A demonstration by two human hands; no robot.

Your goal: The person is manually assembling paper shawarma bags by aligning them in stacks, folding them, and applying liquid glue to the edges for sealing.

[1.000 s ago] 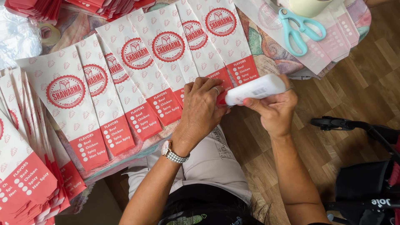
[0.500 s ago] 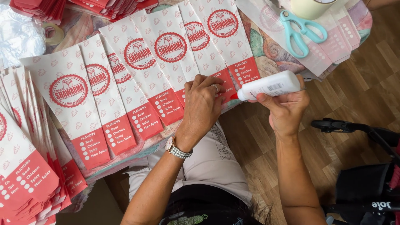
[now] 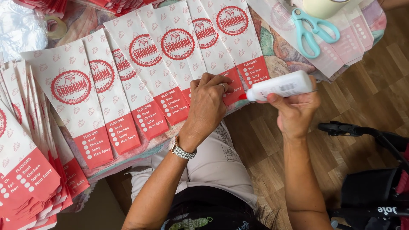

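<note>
R hand [image 3: 296,113] has a closed grip round a white glue bottle [image 3: 283,86], fingers wrapped under and thumb side over the body, bottle lying near horizontal w/ its red nozzle tip pointing left, just at the lower red edge of a paper bag [image 3: 232,51]. L hand [image 3: 208,106] lies palm-down on the row of bags, fingers curled and pressing the red bottom strips flat; grip not closed round anything, just bearing on the paper, fingertips [image 3: 223,83] right beside the nozzle. Ring on one finger, metal-band wristwatch [image 3: 181,150] on the L wrist. The bags are white w/ a round red emblem and a red bottom panel, fanned in an overlapping row across the counter [image 3: 272,55], which has a patterned cloth. More of the same bags stacked at far left [image 3: 25,170]. Teal-handled scissors [image 3: 313,32] lie top right on some clear sleeves, well apart from both hands. Roll of clear tape [image 3: 53,26] top left, next to crinkled foil. Wood floor [image 3: 366,98] at right, plus a black frame w/ wheels, prob. a stroller [image 3: 370,170], near the R forearm but not touching.
</note>
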